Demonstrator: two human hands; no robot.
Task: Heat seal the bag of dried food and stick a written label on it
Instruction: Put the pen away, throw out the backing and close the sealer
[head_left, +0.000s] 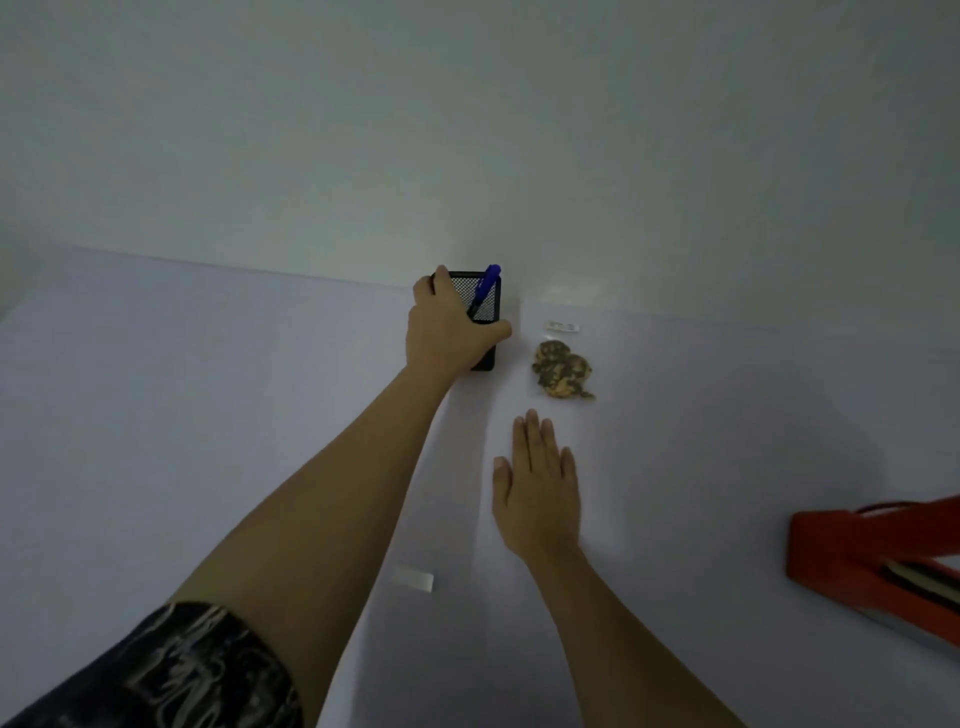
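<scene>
While my left hand (447, 332) is wrapped round the black mesh pen holder (492, 312) just above the middle of the frame, thumb across its near face and a finger over the far rim, the blue marker (488, 280) leans inside it with one end poking out of the top. My right hand (537, 493) lies flat with straight fingers on the table (208, 415) below and to the right, holding nothing, well apart from the left.

The bag of dried food (563, 369) lies just right of the holder, a clear pouch with a brown-and-yellow lump in its lower part. A small white label (561, 326) shows near its upper end. I cannot read any writing on it, nor tell whether the mouth is sealed. The red heat sealer (857, 561) sits at the lower right edge, well apart from the bag. A white slip (413, 579) lies near the bottom centre, perhaps a backing strip or a spare label.

As I judge it, the step in hand is shifting the holder with the marker in it. To do that well I should grip low and square, so the light mesh cup does not tip and spill the marker, and move it in a straight line. The bag is close on the right, on the thumb side of my hand, and a careless swing could nudge the pouch or scuff the label. My flat right hand is free to pin the bag down if it slides.
</scene>
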